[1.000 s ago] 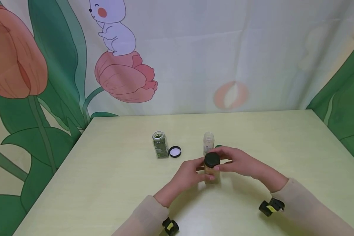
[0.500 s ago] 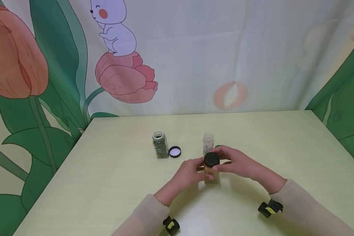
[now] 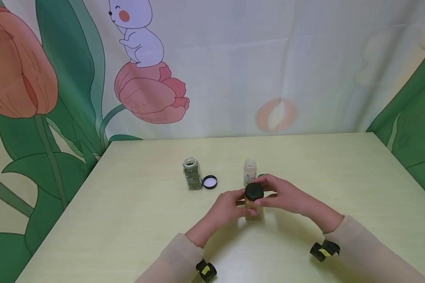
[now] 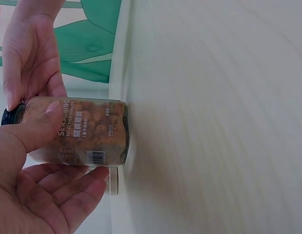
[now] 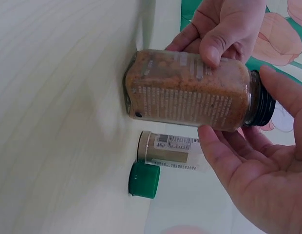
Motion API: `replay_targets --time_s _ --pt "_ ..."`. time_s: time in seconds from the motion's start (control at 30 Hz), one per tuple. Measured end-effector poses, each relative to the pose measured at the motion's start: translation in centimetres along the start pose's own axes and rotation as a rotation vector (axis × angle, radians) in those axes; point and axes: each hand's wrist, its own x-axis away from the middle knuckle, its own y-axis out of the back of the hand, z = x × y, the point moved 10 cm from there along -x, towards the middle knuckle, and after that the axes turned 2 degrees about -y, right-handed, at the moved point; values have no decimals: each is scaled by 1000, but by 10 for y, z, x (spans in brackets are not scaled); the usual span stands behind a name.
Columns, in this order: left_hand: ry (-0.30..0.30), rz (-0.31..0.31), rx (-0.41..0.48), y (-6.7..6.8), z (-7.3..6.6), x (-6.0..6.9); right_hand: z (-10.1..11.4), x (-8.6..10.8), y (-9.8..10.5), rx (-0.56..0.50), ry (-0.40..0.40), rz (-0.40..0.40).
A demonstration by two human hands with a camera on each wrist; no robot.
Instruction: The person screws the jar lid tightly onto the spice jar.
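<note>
1. Plainly, the seasoning jar point(image 4: 92, 129) is held upright between the two hands, at the near side of the group on the table point(image 3: 127, 220); whether its base bears fully on the surface cannot be told.
2. Its body is gripped from the side by the left hand point(image 3: 226, 208), with the thumb laid across the printed face and the fingers set against other faces.
3. The black lid point(image 3: 254, 191) is pinched at its edge by the right hand point(image 3: 281, 192), while one of that hand's fingertips is rested lower, on the jar's body.
4. The walls look like glass, so a stiff, fairly weighty and breakable thing should be expected; the smooth flat faces may be slippery under dry fingers.
5. A secure hold is best taken around the middle of the body, where the squared shape can be braced against twisting; the lid is better grasped at opposite points of its rim, without the weight being hung from it.
6. Farther back, the uncapped herb jar point(image 3: 192, 175) is seen with a dark-rimmed cap point(image 3: 210, 182) just beside it, and a clear bottle point(image 3: 250, 171) with a green cap point(image 5: 145, 180) lying near its foot.
</note>
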Motion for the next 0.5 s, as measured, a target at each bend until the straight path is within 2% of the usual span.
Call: replay_targets --time_s 0.3,0.5 --pt "3 5 3 0 1 -1 1 -1 0 3 -1 180" --pt "-2 6 -12 0 0 -2 4 -3 2 15 22 210"
